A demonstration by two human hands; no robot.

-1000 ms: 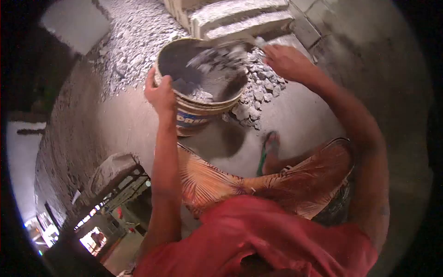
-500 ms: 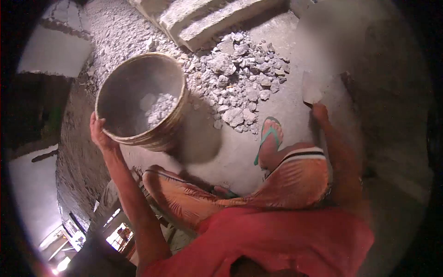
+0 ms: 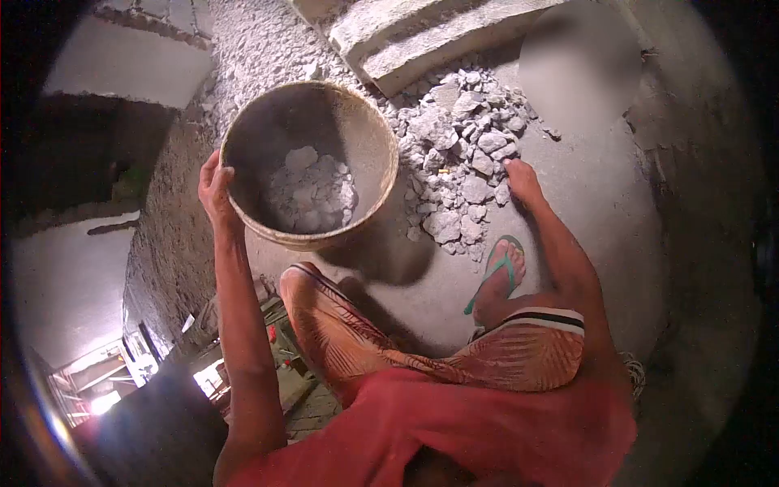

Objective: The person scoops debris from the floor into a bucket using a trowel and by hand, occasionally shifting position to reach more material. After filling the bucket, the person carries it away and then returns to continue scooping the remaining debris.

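Note:
A round woven basket [image 3: 381, 191] stands on the floor with its mouth toward me. Grey broken stones [image 3: 312, 195] lie in its bottom. My left hand [image 3: 216, 187] grips the basket's left rim, fingers outside and thumb over the edge. At the right edge of a heap of grey rubble [image 3: 442, 223], my right hand [image 3: 525, 182] is low, its fingers curled against the stones. What it holds, if anything, is hidden among the pieces.
Pale concrete steps [image 3: 438, 49] rise behind the rubble heap. Gravel [image 3: 260, 49] covers the ground beyond the basket, beside a rough wall [image 3: 166, 227] on the left. My foot in a green flip-flop [image 3: 505, 272] stands just in front of the heap.
My right hand has moved left to the rubble heap; the flat grey piece seen at it earlier no longer shows. The basket's mouth faces me more, and more stones show inside.

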